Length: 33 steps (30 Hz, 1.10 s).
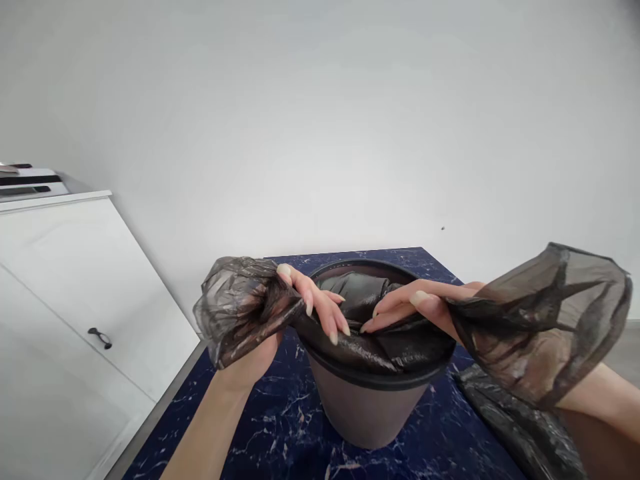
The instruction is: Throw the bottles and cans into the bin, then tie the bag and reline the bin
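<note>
A round bin [367, 417] with a dark rim stands on a blue marbled table. Inside its mouth lies a black plastic bag [395, 347], bunched up and filling most of the opening. My left hand [315, 300] grips one gathered end of the bag at the bin's left side, and a crumpled translucent part puffs out over the wrist. On the right, my right hand [420, 303] pinches the other gathered end between thumb and fingers, with a loose flap spread over the forearm. The fingertips of both hands point at each other above the bin.
More black plastic [520, 420] lies on the table [270, 427] right of the bin. A white cabinet [75, 300] with a dark handle stands at the left, a white device [35, 183] on top. A pale wall [320, 133] rises behind the table.
</note>
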Available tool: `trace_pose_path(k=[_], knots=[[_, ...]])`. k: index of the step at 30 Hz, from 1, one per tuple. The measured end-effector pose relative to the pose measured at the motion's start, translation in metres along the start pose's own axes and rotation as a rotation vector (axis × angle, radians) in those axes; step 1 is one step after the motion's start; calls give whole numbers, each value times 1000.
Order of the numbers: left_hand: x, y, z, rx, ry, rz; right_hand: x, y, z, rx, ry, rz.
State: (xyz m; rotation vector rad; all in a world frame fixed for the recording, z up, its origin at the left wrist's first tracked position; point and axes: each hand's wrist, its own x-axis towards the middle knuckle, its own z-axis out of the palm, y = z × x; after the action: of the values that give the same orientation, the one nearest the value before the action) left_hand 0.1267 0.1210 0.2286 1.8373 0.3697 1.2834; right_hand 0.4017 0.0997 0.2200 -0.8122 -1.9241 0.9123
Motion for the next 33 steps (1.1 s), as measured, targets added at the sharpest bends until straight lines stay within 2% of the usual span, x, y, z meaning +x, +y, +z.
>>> trace_pose_path(k=[2, 5, 8, 10, 14, 16, 19, 22, 24, 26, 29, 33], knots=[[-3, 1, 0, -24, -44, -13, 1, -2, 3, 41, 0, 21], [-10, 0, 0, -1, -11, -93, 4, -7, 7, 98, 40, -8], [-16, 3, 2, 100, 24, -141, 5, -9, 8, 87, 87, -85], [-17, 9, 7, 189, -8, -189, 3, -9, 8, 85, 68, -127], [-13, 19, 17, 308, -80, -182, 0, -10, 12, 342, 5, -135], [-12, 20, 20, 321, -78, -165, 1, -12, 17, 453, 66, -59], [-10, 20, 24, 317, -75, -211, 6, -17, 25, 457, 250, 55], [-12, 21, 27, 338, 13, -234, 11, -21, 32, 446, 377, 49], [-14, 21, 29, 367, 102, -234, 12, -23, 35, 387, 413, 15], [-16, 21, 30, 396, 155, -256, 10, -25, 36, 285, 357, 41], [-17, 20, 30, 421, 166, -296, 4, -29, 36, 126, 244, 136], [-17, 19, 30, 421, 148, -270, 3, -33, 36, 39, 178, 63]])
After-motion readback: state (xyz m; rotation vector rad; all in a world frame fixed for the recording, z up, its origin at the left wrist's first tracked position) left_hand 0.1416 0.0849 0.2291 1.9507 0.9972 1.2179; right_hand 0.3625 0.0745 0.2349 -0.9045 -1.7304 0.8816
